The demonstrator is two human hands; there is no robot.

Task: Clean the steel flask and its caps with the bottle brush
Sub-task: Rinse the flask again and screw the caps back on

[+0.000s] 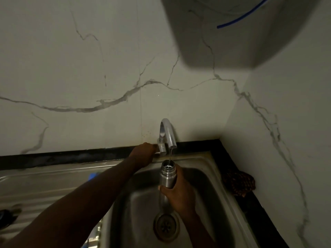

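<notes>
steel was what i had in my right hand point(179, 194): the flask point(167, 178), uncapped, gripped around its body with fingers and thumb wrapped round it, held upright over the sink basin point(136, 203) with its open mouth right under the tap spout point(169, 135). a thin stream of water point(170, 154) ran from the spout straight into the neck. my left hand point(143, 154) reached across to the tap's lever at the base, fingers closed over it as far as i could judge, though the light was poor and the lever itself was mostly hidden under the hand. to do this filling step well, i judged i should keep the mouth centred under the stream so nothing ran down the outside, keep the flask vertical, and hold the flow gentle with the left hand so i could shut it off before it overflowed; only part filling would leave room for the brush to work. counting what i could see: one flask, one tap, one basin with one drain point(166, 225), two hands. i saw no caps and no bottle brush that i could identify; a blue object point(93, 176) peeked out behind my left forearm, a dark patterned cloth point(239, 183) sat on the counter at right, and a dark item point(7, 217) lay on the drainboard at far left, too dim to name.
</notes>
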